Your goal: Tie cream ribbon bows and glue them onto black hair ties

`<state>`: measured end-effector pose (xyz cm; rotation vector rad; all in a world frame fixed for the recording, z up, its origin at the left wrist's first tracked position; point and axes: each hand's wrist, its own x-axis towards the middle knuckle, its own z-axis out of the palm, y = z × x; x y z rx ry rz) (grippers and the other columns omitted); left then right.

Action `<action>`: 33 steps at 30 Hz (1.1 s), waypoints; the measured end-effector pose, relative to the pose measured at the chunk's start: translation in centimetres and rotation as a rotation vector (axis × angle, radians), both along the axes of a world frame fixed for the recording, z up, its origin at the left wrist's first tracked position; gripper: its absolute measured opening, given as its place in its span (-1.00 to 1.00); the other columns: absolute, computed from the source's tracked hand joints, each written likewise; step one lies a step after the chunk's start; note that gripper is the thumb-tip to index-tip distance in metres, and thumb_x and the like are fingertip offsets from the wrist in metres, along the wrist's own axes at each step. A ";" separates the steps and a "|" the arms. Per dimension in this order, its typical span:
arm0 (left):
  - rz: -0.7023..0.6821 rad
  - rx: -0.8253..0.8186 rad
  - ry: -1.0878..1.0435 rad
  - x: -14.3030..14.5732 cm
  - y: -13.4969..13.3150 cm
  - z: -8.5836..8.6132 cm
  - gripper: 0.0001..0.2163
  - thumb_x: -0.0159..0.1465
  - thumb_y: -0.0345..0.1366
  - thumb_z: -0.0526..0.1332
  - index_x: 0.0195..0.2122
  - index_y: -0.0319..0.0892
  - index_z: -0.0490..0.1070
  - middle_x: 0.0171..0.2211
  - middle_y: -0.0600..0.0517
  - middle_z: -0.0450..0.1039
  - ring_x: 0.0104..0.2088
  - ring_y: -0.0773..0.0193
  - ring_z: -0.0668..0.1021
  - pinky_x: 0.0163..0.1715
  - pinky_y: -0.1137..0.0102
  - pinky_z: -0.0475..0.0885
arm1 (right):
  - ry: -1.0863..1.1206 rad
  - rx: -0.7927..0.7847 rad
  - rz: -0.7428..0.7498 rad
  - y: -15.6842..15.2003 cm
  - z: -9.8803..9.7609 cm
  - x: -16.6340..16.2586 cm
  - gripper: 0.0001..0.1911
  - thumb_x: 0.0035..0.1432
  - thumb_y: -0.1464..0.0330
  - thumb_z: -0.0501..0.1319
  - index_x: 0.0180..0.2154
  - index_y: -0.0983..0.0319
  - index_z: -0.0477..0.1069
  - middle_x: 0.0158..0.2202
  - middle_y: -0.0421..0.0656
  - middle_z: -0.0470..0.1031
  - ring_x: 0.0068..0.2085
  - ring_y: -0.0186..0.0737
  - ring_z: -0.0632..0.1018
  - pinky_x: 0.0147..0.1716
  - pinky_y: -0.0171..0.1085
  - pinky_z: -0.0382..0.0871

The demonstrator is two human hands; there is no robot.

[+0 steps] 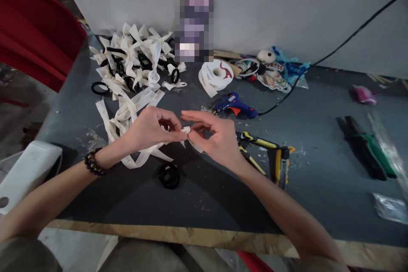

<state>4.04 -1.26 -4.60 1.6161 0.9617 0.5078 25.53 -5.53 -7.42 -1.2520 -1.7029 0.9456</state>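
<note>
My left hand [151,127] and my right hand [219,136] meet over the middle of the table, fingertips pinched on a small white ribbon bow [185,129]. Its tails hang below the fingers, and part of it is hidden by them. Loose white ribbon strips [130,163] lie beneath and beside my left hand. Just in front of my hands, a few black hair ties [169,176] lie stacked on the grey tabletop. Behind my left hand is a heap of white ribbon bows [132,51] mixed with black hair ties.
A ribbon spool [207,77] and a blue glue gun [234,103] with a black cord sit behind my right hand. Yellow-black scissors [259,141] and a yellow cutter [282,165] lie beside my right forearm. Green-handled pliers [369,153] rest at right; a white device [32,174] stands left.
</note>
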 end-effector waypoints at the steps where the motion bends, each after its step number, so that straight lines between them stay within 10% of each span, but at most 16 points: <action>1: -0.016 0.002 -0.001 0.0 0.0 -0.1 -0.78 0.20 -0.11 0.49 -0.36 -0.17 0.65 -0.45 -0.01 0.60 -0.54 0.38 0.48 -0.52 0.46 0.37 | -0.005 0.001 0.016 0.0 0.0 0.0 -0.64 0.21 0.42 0.30 0.02 0.06 0.65 -0.12 -0.22 0.73 -0.33 -0.25 0.66 -0.37 -0.27 0.49; 13: 0.066 0.048 -0.062 -0.1 -0.1 0.1 -0.74 0.21 -0.18 0.49 -0.41 -0.18 0.47 -0.36 -0.03 0.62 -0.37 0.27 0.64 -0.36 0.40 0.52 | -0.226 0.298 -0.138 -0.7 -0.1 -0.7 -0.80 0.25 0.44 0.29 -0.21 0.09 0.69 -0.30 -0.21 0.73 -0.37 -0.23 0.65 -0.30 -0.24 0.52; 33: 0.042 0.151 -0.007 0.1 0.0 -0.6 -0.67 0.19 -0.10 0.50 -0.28 -0.15 0.41 -0.37 0.03 0.53 -0.42 0.31 0.56 -0.42 0.42 0.42 | -0.115 0.148 -0.085 -0.3 -0.7 -0.4 -0.81 0.27 0.32 0.33 -0.42 0.14 0.45 -0.47 -0.25 0.49 -0.42 -0.26 0.45 -0.36 -0.25 0.31</action>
